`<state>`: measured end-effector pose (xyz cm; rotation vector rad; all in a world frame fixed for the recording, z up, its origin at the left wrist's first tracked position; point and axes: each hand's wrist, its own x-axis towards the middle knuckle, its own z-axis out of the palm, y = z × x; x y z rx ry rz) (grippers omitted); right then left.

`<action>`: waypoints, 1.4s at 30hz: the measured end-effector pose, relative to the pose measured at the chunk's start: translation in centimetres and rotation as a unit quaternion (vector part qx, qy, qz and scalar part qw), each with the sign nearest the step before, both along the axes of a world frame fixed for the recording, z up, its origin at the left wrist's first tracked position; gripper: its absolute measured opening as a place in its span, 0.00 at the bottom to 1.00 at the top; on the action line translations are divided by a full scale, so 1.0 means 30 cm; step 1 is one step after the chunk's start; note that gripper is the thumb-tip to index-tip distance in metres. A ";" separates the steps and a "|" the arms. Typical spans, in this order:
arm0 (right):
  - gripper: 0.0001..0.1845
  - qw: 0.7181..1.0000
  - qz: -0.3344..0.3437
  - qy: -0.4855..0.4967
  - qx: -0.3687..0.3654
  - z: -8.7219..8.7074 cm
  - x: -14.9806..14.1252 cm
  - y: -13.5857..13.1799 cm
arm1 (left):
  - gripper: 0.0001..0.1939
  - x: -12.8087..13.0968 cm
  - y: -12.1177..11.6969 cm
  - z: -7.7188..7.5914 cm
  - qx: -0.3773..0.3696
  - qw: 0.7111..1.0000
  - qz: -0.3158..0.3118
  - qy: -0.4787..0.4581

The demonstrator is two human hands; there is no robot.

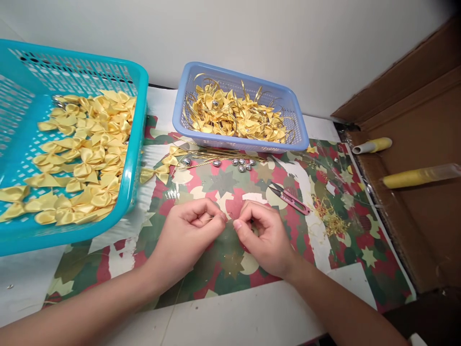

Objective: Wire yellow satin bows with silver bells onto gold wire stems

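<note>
My left hand (194,230) is closed in a pinch, with a thin yellowish thread (208,219) showing at its fingers. A fine strand also trails below that wrist toward the table's front edge. Just to the right, my right hand (264,233) pinches too, thumb against forefinger. Whatever lies between its fingertips is too small to make out. The two sets of fingertips nearly meet above the patterned sheet (230,262). Beyond them lie silver jingle bells (242,163), gold cords (223,154) and a yellow ribbon bow (158,174). Pink-handled thread snips (290,198) rest beside my right hand.
A turquoise basket (135,158) of yellow bows stands at left. Behind the bells sits a blue basket (239,140) holding bows with gold cords. Thread scraps (331,218) lie at right, near a cardboard wall (414,226) with yellow thread spools (406,179) on it.
</note>
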<state>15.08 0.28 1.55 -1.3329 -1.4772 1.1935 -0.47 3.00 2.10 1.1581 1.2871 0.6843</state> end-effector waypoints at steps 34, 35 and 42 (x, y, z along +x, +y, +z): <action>0.14 1.000 0.009 -0.001 -0.007 -0.003 -0.002 -0.002 | 0.09 -0.004 0.006 0.006 -0.022 1.000 -0.017 -0.013; 0.14 1.000 0.009 0.000 -0.007 -0.003 -0.002 -0.002 | 0.09 -0.003 0.007 0.006 -0.023 0.999 -0.017 -0.014; 0.14 1.000 0.009 -0.017 0.002 0.001 -0.002 0.001 | 0.10 0.002 0.012 0.007 -0.017 1.000 -0.019 -0.015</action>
